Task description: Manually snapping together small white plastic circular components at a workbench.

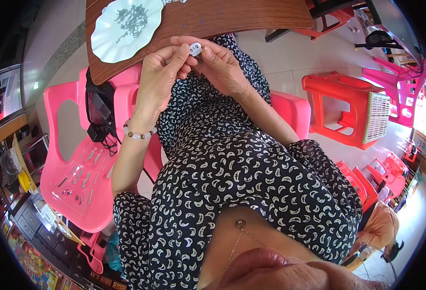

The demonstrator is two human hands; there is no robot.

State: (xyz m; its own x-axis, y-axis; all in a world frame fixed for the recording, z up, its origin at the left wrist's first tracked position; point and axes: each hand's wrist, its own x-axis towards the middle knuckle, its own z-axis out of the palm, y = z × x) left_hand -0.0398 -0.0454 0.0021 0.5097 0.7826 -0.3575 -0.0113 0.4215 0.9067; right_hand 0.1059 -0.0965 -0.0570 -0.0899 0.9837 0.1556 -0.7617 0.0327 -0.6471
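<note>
Between my two hands, just off the table's near edge, is a small white plastic piece (195, 49) with dark round holes in its face. My left hand (166, 66) pinches it from the left between thumb and fingers. From the other side, my right hand (221, 65) grips it, thumb at its edge and fingers behind. A white scalloped plate (107, 47) lies on the table to the left of my hands. On it is a loose heap of small grey pieces (132, 21), too small to name for sure.
The brown wooden table (232, 17) spans the top. White pieces (174, 1) lie at its far side. A pink chair (70, 169) stands at left, with a black bag (100, 108) beside it. Red stools (341, 106) are at right. Another person (381, 224) is at lower right.
</note>
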